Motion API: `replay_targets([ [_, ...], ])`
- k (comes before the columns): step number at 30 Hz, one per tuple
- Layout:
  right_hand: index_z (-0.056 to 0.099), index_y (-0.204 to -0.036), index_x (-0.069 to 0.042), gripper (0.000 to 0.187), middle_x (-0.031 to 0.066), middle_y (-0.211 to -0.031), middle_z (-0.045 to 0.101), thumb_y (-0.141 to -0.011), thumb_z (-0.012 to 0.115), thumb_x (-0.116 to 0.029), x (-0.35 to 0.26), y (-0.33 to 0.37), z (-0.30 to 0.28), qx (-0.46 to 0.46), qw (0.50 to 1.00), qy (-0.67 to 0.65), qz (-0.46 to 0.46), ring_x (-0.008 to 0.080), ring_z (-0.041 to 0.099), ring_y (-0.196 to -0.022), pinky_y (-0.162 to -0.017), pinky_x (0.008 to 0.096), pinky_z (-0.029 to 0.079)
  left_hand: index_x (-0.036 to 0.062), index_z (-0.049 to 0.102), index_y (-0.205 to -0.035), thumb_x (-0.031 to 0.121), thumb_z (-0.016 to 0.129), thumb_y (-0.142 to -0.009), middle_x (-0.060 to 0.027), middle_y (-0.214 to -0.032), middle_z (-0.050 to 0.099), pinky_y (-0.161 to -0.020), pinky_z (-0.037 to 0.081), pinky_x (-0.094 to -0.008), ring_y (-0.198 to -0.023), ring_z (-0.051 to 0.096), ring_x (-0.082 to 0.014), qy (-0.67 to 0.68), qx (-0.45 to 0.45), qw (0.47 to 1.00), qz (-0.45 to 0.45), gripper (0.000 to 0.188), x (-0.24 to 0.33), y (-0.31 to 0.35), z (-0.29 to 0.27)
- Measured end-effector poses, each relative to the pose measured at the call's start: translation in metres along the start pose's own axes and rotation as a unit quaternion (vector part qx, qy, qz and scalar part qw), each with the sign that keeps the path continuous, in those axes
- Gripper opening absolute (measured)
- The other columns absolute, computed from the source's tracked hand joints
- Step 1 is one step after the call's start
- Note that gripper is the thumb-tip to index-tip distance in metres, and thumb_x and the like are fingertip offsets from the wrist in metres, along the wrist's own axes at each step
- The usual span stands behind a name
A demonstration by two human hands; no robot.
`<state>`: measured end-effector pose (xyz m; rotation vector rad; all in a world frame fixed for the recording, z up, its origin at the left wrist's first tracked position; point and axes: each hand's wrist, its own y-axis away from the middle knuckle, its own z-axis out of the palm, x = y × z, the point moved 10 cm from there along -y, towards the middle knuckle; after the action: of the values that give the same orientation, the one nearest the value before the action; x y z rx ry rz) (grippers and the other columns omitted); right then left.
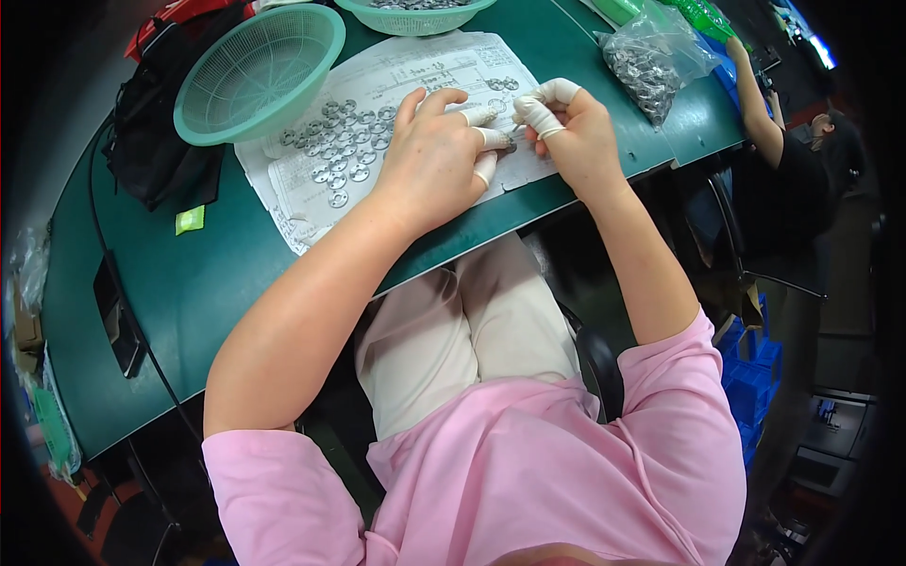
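Several small round metal discs (345, 138) with holes lie in a loose cluster on printed paper sheets (283, 203), left of my hands. A few more metal discs (502, 84) lie beyond my right hand. My left hand (436, 156), with white finger cots on some digits, pinches a dark-edged metal disc (511, 148) at its fingertips; its other fingers stay spread. Close beside it, my right hand (566, 127), also in white finger cots, is closed in a pinch just above the disc. What it holds, if anything, is too small to make out.
A green mesh basket (255, 75) stands at the far left by a black bag (175, 113). Another basket (415, 17) holds metal parts. A clear bag of parts (651, 66) lies at the right. A phone (118, 316) and cable lie left. Another person (802, 170) sits at right.
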<state>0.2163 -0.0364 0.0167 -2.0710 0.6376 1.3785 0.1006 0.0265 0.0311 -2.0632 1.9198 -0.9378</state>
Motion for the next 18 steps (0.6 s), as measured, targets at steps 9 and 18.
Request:
replay_targets([
  [9, 0.059, -0.081, -0.002, 0.014, -0.0003, -0.069, 0.060, -0.087, 0.065, -0.013, 0.003, -0.003, 0.005, -0.013, 0.999, 0.029, -0.036, 0.0044, 0.050, -0.058, -0.050, 0.0195, 0.039, 0.0118, 0.073, -0.094, 0.015, 0.064, -0.073, -0.0134, -0.092, 0.066, -0.101, 0.033, -0.0451, -0.111, 0.052, -0.0310, -0.003, 0.010, 1.000, -0.020, 0.022, -0.004, -0.003, -0.008],
  [18, 0.063, -0.085, 0.000, 0.015, 0.0036, -0.069, 0.062, -0.083, 0.070, -0.014, -0.028, 0.009, 0.011, 0.017, 0.953, 0.187, -0.237, 0.0097, 0.052, -0.057, -0.052, 0.0240, 0.043, 0.0095, 0.074, -0.090, 0.018, 0.062, -0.073, -0.0134, -0.082, 0.066, -0.101, 0.033, -0.0423, -0.108, 0.054, -0.0306, 0.008, 0.025, 0.999, -0.026, 0.023, -0.006, -0.002, -0.006],
])
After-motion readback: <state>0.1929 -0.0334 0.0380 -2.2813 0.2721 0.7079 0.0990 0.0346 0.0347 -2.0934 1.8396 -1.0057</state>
